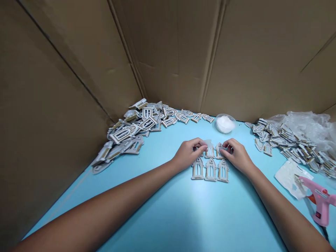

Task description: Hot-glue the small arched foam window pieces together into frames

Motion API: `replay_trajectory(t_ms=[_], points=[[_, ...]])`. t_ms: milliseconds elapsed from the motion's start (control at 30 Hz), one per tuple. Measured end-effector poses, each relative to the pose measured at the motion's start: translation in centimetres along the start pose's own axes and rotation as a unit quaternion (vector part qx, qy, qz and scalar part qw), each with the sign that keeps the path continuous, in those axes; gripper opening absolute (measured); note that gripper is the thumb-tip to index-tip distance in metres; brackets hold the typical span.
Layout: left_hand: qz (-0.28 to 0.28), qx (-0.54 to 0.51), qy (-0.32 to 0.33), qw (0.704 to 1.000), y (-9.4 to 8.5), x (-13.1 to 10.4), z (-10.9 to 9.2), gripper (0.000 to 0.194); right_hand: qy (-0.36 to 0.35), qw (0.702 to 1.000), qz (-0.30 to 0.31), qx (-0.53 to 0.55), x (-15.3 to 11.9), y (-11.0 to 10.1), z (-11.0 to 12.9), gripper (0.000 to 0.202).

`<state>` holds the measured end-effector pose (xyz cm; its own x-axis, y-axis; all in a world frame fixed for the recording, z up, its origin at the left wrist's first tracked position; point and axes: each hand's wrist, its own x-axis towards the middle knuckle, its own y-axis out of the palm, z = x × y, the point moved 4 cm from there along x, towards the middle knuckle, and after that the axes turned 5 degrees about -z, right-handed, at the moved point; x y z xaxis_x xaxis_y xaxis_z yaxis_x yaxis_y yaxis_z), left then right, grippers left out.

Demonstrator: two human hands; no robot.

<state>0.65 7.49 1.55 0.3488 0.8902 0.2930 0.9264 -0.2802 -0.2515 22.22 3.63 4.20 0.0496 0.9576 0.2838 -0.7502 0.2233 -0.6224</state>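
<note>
Small arched window frames, pale with gold-brown edges, lie in two rows on the blue table; one of the front row (210,170) is in full view. My left hand (187,154) is closed in a pinch on a thin translucent sheet (209,142), over the middle frame of the back row. It partly hides the back-left frame. My right hand (236,154) has its thumb and fingers curled together at the back-right frame (218,150). Whatever sits between those fingertips is hidden.
A clear bowl (225,124) of white material stands behind the hands. Heaps of similar frames lie left (126,133) and right (291,141), the latter beside a plastic bag (312,124). A pink glue gun (320,201) rests at right, its tip over a white packet (290,176). Cardboard walls (168,52) enclose the back and left.
</note>
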Motion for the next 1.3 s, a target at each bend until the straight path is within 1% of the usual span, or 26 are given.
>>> replay_trajectory(t_ms=[133, 267, 333, 433, 533, 600, 667, 733, 800, 867, 933, 1000, 1133, 1300], points=[[0.007, -0.009, 0.009, 1.0, 0.1, 0.1, 0.0, 0.024, 0.021, 0.997, 0.017, 0.067, -0.3, 1.6, 1.7, 0.03], [0.028, -0.032, 0.017, 0.999, 0.0, 0.0, -0.2, 0.029, 0.042, 0.991, 0.047, 0.117, -0.4, 3.2, 3.0, 0.034], [0.035, -0.046, 0.022, 0.998, 0.0, -0.1, -0.4, 0.034, 0.053, 0.989, 0.041, 0.132, -0.3, 3.3, 3.2, 0.036], [0.037, -0.069, 0.025, 0.997, -0.1, -0.2, -0.5, 0.034, 0.071, 0.985, 0.016, 0.153, -0.2, 2.9, 3.3, 0.04], [0.021, -0.097, 0.017, 0.995, -0.1, 0.1, -0.1, 0.032, 0.089, 0.98, -0.019, 0.178, -0.6, 2.5, 3.9, 0.043], [0.002, -0.116, 0.005, 0.993, -0.2, 0.4, 0.4, 0.032, 0.098, 0.976, -0.034, 0.189, -1.1, 2.3, 4.5, 0.041], [-0.011, -0.13, -0.007, 0.991, -0.3, 0.8, 0.9, 0.033, 0.095, 0.977, -0.009, 0.189, -1.8, 2.6, 5.3, 0.035], [-0.012, -0.139, -0.015, 0.99, -0.3, 1.0, 1.2, 0.034, 0.077, 0.979, 0.052, 0.181, -2.6, 3.2, 6.0, 0.027], [-0.002, -0.141, -0.018, 0.99, -0.4, 0.9, 1.2, 0.033, 0.053, 0.98, 0.113, 0.156, -3.3, 3.9, 6.3, 0.021], [0.013, -0.137, -0.017, 0.99, -0.3, 0.7, 1.0, 0.031, 0.029, 0.983, 0.144, 0.113, -3.8, 4.3, 6.4, 0.018], [0.028, -0.126, -0.013, 0.992, -0.3, 0.5, 0.7, 0.028, 0.001, 0.987, 0.146, 0.064, -4.0, 4.5, 6.3, 0.013], [0.04, -0.11, -0.007, 0.993, -0.2, 0.2, 0.5, 0.026, -0.022, 0.989, 0.141, 0.035, -4.0, 4.6, 6.2, 0.012], [0.055, -0.079, -0.001, 0.995, -0.1, 0.0, 0.2, 0.024, -0.037, 0.986, 0.164, 0.007, -4.0, 5.0, 6.1, 0.015], [0.057, -0.059, -0.002, 0.997, -0.1, 0.1, 0.3, 0.025, -0.069, 0.979, 0.188, -0.034, -4.1, 5.6, 6.2, 0.013]])
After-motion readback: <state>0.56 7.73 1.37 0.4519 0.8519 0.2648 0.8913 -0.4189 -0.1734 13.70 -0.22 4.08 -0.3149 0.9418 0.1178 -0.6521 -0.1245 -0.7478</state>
